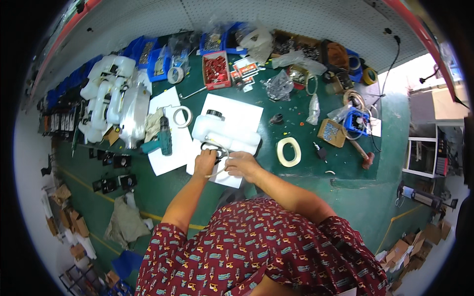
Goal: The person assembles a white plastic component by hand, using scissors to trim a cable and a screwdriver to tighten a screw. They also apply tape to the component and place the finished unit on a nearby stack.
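Note:
A white plastic tank [237,139] with a black screw cap [214,113] lies on white sheets at the middle of the bench. At its near side, a thin pale hose [215,174] curves between my hands. My right hand [242,165] is closed, with thumb and fingers pinching the hose. Close beside it, my left hand [205,162] is closed against a black looped part [217,149]; what its fingers hold is hidden. The looped part's kind is unclear.
Left of the tank lie a green cordless drill [164,136] and a tape roll [182,117]; more white tanks [106,98] crowd farther left. A cream ring-shaped roll [288,152] lies right. Behind stands a box of red parts [216,70]. A hammer [366,157] rests far right.

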Tool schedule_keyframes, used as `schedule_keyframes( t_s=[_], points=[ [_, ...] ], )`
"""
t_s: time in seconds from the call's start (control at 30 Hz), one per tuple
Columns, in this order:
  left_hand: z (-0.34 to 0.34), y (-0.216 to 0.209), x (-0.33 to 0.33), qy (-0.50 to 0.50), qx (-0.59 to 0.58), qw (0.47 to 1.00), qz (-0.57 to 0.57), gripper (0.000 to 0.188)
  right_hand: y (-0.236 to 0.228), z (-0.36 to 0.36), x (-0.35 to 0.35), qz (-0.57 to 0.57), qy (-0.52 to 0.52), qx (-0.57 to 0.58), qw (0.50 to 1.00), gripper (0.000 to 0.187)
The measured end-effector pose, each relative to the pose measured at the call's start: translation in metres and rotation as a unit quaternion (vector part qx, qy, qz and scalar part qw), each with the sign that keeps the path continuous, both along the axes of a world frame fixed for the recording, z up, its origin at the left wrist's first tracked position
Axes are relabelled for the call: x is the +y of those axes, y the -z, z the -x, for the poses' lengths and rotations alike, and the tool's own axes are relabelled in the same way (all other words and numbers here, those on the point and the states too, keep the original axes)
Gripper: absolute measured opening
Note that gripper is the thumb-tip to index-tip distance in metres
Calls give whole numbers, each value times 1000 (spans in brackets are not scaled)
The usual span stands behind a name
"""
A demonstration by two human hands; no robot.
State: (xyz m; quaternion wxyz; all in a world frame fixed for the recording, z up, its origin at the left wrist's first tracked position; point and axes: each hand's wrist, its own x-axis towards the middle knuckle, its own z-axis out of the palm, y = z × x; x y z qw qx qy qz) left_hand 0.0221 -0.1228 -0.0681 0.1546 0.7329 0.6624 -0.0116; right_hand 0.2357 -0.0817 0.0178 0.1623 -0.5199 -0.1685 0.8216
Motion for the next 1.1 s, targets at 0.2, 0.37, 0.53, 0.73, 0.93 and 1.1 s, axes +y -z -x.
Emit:
schedule_keyframes(
  t_s=[0.2,0.37,0.53,0.73,0.93,1.1],
  points=[
    [6,-8,1,-11,-38,999,-34,24,4,-12,0,-22,41,-16,999,26],
    [17,13,-9,-110,-213,970,-47,29,1,-36,14,-158,107,-154,969,22],
    [-4,-39,3,-442,-651,549,280,41,87,-108,66,-308,277,-316,854,64],
    [-21,-60,1,-404,-676,508,350,34,136,-116,104,-451,167,-369,795,80],
    [-26,-64,-9,-399,-666,542,321,24,138,-148,76,-461,224,-433,741,46],
    [-25,-40,-15,-402,-688,522,305,26,120,-207,58,-472,253,-483,693,26]
  ],
)
